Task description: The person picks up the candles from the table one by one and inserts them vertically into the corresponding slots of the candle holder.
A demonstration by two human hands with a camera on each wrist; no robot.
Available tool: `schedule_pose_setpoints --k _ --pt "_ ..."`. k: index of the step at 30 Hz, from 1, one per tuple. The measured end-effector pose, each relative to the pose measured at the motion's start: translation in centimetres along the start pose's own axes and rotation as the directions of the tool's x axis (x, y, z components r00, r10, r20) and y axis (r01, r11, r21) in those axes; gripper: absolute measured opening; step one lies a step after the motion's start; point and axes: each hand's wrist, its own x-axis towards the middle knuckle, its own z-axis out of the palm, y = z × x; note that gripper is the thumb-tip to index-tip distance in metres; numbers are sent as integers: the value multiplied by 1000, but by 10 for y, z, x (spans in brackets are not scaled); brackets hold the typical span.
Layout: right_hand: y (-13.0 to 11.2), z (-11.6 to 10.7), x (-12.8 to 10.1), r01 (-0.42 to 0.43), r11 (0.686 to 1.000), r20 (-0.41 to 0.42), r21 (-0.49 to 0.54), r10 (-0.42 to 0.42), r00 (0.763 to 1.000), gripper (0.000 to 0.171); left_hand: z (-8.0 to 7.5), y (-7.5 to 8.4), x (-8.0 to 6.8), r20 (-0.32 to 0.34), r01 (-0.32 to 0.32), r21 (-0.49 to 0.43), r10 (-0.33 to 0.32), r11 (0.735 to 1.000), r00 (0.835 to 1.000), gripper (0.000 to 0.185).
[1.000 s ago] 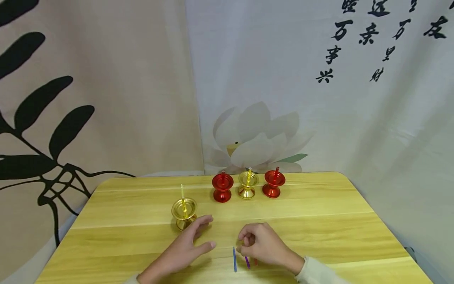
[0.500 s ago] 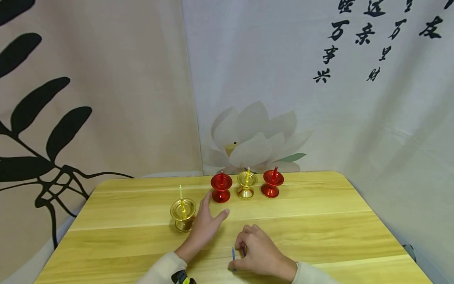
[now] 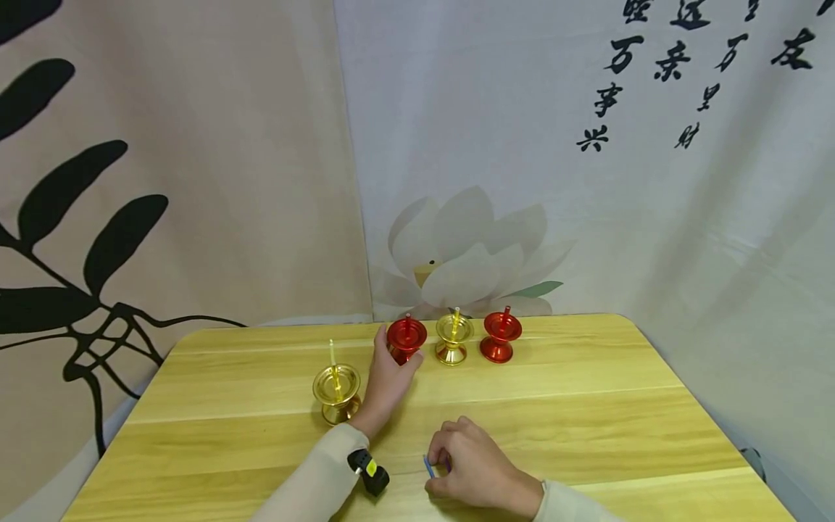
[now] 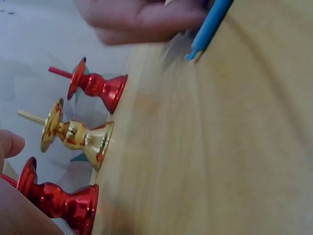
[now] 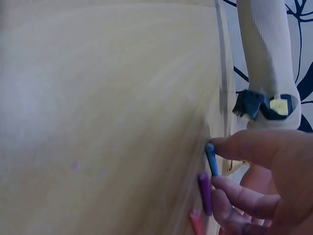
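Observation:
My left hand (image 3: 386,384) is around the left red candle holder (image 3: 407,335), fingers on its left side and thumb at its front right. The holder stands at the back of the table with a short red candle in its cup. Near the front, my right hand (image 3: 479,467) pinches a thin blue candle (image 5: 212,160) between thumb and fingertip, one at each end. A purple candle (image 5: 205,193) and a red candle (image 5: 196,223) lie close beside those fingers. In the head view, the right hand mostly hides both.
A gold candle holder (image 3: 454,333) and another red candle holder (image 3: 501,333) stand right of the gripped one, each bearing a candle. Left of my left wrist stands another gold candle holder (image 3: 338,391) with a taller candle. A printed curtain (image 3: 496,145) hangs behind the wooden table (image 3: 620,420).
My left hand has moved forward from beside the near gold holder to the left red one. The right hand has shifted left to the blue candle, which now tilts.

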Motion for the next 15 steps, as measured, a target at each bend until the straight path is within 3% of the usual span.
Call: schedule_pose_setpoints --k 7,15 --pt "-2 -4 0 -22 998 72 56 18 997 21 8 -6 15 -43 25 49 -23 998 999 95" --pt "-4 -6 -2 -34 998 91 61 28 995 20 10 -12 21 -21 29 45 -28 999 999 91"
